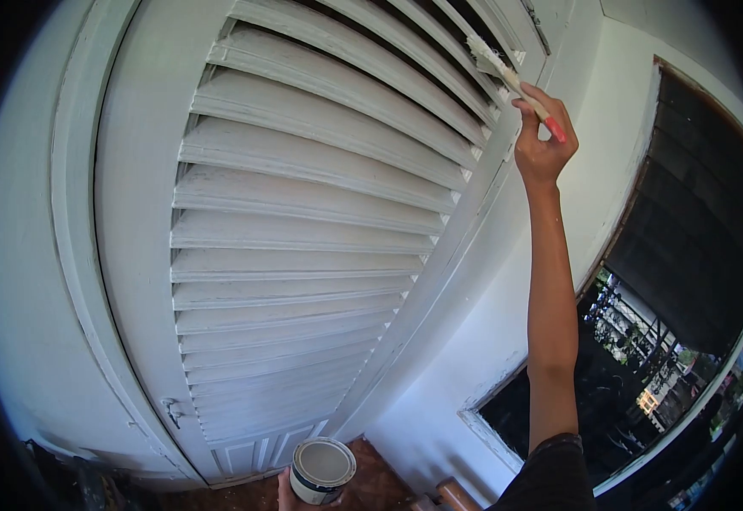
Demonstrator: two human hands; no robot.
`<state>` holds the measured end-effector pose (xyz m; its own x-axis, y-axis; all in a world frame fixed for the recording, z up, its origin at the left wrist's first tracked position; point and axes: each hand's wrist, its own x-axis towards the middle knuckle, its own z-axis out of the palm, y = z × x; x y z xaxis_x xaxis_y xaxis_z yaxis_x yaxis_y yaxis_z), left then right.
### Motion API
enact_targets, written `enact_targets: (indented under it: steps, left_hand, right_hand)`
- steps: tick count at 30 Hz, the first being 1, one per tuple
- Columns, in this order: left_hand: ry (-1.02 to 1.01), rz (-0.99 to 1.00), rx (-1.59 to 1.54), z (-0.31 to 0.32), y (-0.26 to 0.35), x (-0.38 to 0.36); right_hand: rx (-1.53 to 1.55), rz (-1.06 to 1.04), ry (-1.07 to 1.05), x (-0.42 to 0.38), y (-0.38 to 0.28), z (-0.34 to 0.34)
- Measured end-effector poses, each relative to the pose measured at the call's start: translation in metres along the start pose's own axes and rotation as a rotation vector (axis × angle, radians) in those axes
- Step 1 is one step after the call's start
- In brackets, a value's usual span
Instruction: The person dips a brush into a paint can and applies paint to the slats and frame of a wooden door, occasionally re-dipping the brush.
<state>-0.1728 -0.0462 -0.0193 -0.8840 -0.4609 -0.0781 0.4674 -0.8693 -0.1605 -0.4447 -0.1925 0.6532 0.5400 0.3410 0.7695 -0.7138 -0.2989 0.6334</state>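
Note:
My right hand (547, 136) is raised at the upper right, its fingers closed round the handle of a paintbrush (508, 75). The brush has white-coated bristles and a red handle end. Its bristles are at the upper slats of a white louvered door (303, 187); whether they touch cannot be made out. Low in the view, my left hand (286, 492) grips an open paint can (324, 470) from the side and below. The can has pale paint inside and a dark band near its rim. Most of the left hand is hidden behind the can.
A metal door handle (172, 412) sits at the door's lower left. To the right is a white wall (440, 375) with a dark glass window (687, 213) reflecting outdoor shapes. Below are a reddish-brown floor (380, 468) and a brown wooden piece (457, 494).

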Motion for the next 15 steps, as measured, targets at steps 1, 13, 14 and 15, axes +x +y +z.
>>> enact_targets:
  steps: [1, 13, 14, 15]
  left_hand:
    - [0.034, -0.002, -0.011, 0.003, 0.001, 0.002]
    - [0.005, 0.012, 0.094, -0.003, 0.002, 0.021]
    - [0.007, 0.015, 0.102, -0.002, 0.002, 0.023]
    - [-0.001, 0.020, 0.095, -0.001, 0.002, 0.024]
  right_hand:
    - [0.009, 0.004, -0.009, -0.003, 0.001, -0.001]
    - [-0.123, -0.163, -0.057, -0.030, 0.030, 0.012]
    - [-0.125, -0.137, -0.048, -0.035, 0.034, 0.012]
    - [-0.121, -0.119, -0.031, -0.038, 0.039, 0.014]
